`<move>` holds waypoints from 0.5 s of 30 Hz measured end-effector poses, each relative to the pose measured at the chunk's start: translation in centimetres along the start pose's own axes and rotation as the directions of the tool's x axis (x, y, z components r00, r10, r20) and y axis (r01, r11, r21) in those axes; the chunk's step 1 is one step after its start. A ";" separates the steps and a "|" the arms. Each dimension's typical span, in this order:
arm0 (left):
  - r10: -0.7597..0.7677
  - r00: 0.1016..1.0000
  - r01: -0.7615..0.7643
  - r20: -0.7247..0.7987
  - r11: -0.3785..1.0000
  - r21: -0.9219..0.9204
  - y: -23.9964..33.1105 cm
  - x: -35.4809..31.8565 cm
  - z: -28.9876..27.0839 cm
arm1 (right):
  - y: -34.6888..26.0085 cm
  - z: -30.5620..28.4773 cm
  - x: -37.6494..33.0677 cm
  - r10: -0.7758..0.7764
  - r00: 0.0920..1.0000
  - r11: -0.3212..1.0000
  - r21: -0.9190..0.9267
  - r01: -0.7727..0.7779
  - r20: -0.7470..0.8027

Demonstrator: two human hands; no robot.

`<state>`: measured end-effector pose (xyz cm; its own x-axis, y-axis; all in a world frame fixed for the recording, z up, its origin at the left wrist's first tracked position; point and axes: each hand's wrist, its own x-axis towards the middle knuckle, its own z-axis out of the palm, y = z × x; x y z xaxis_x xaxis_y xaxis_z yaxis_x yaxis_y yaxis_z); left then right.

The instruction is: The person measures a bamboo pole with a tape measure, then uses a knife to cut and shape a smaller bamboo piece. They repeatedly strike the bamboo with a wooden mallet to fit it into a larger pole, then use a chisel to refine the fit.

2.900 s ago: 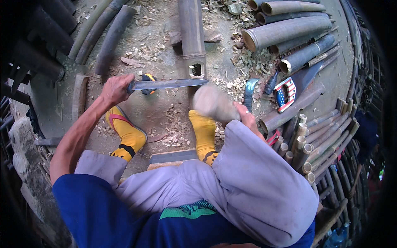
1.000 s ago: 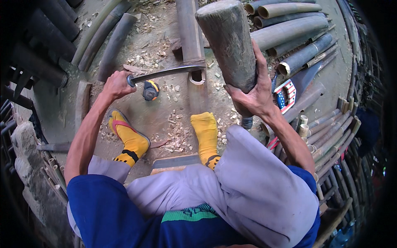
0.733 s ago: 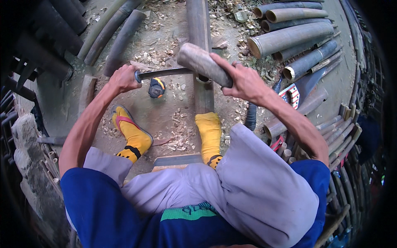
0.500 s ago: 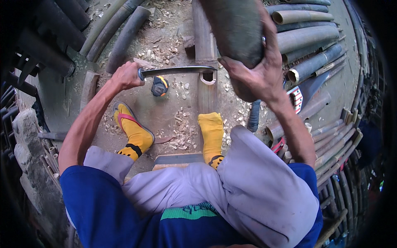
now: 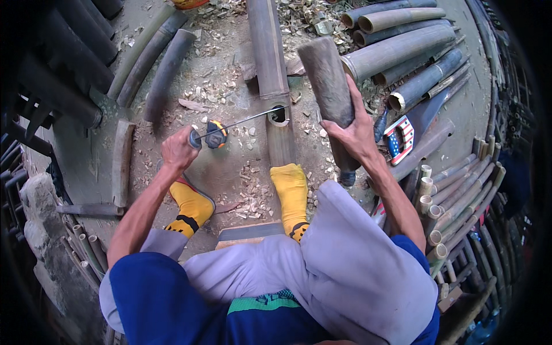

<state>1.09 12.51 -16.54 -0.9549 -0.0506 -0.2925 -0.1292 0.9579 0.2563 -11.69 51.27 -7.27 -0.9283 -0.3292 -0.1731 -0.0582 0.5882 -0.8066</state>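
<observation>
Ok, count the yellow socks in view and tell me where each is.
2. The left sock is partly hidden behind the left forearm; the right sock is at the near visible end of the holed bamboo pole. No others show.

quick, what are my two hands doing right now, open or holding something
Left hand: closed, holding the handle of a long knife.
Right hand: gripping a thick wooden club.

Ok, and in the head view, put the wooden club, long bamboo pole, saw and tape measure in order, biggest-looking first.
1. Long bamboo pole and wooden club: too alike to rank; the club, in the right hand, may look bigger through nearness to the camera.
2. Saw.
3. Tape measure.
</observation>
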 end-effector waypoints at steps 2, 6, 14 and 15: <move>0.005 0.995 -0.007 -0.101 1.000 -0.023 0.2 -0.9 1.1 | 0.8 -0.6 -1.8 0.059 0.998 0.998 0.025 -0.059 -0.009; 0.001 0.992 -0.016 -0.128 0.994 -0.110 0.2 -1.4 1.7 | 2.3 -0.7 -5.4 0.130 0.990 0.991 -0.024 -0.132 -0.047; 0.269 0.958 -0.279 -0.100 0.956 -0.094 1.0 -0.2 0.2 | 3.7 1.4 -9.5 0.226 0.972 0.974 0.042 -0.224 -0.067; 0.295 0.955 -0.295 -0.005 0.955 -0.032 0.9 0.1 -0.1 | 3.8 1.6 -9.5 0.222 0.973 0.973 0.072 -0.218 -0.058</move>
<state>0.88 13.34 -16.29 -0.9519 0.2329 -0.1993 0.1498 0.9206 0.3606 -2.49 55.45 -9.63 -0.9376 -0.1469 -0.3152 0.1723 0.5912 -0.7879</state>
